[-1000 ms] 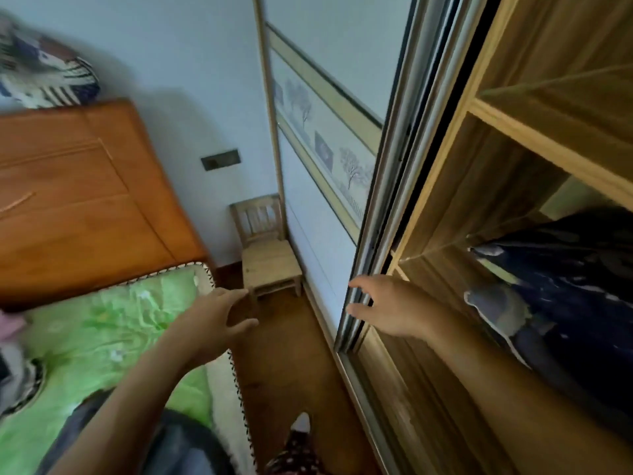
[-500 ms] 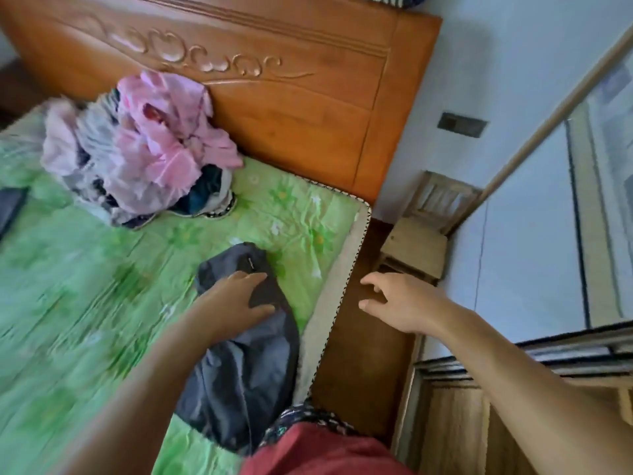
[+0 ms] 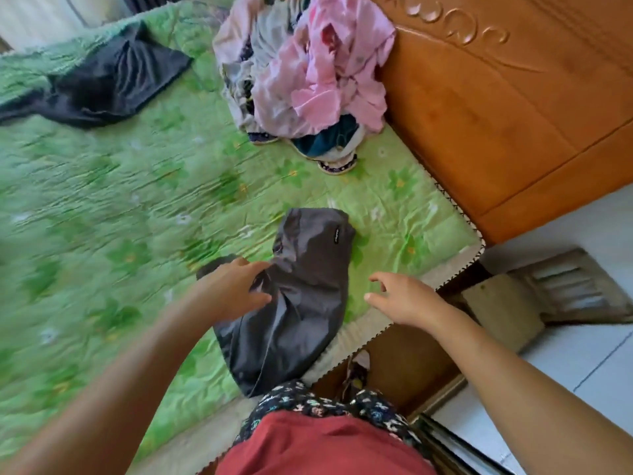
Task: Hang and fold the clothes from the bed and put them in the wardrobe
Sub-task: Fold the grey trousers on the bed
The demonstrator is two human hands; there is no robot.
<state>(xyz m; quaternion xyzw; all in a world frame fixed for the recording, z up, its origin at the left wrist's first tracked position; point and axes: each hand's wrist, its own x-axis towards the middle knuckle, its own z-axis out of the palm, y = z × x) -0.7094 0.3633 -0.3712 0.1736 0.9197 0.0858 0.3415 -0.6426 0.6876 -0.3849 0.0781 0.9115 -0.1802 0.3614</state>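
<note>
A dark grey garment [image 3: 301, 296] lies crumpled near the bed's near edge, on the green floral bedspread [image 3: 113, 207]. My left hand [image 3: 233, 289] rests on the garment's left side, fingers spread, holding nothing that I can make out. Just right of the garment, above the bedspread, my right hand [image 3: 400, 299] hovers with its fingers apart and empty. A pile of pink, grey and dark clothes [image 3: 308, 70] is heaped against the wooden headboard [image 3: 507, 114]. Another dark garment [image 3: 109, 80] lies spread at the far left of the bed.
A small wooden chair [image 3: 507, 310] stands on the floor to the right of the bed, by the white wall. The wardrobe's metal sliding track [image 3: 455, 443] shows at the bottom right. My red top and patterned trousers fill the bottom centre.
The view has swung from the wardrobe to the bed. Both hands have come down over the dark grey garment, the left one now touching it.
</note>
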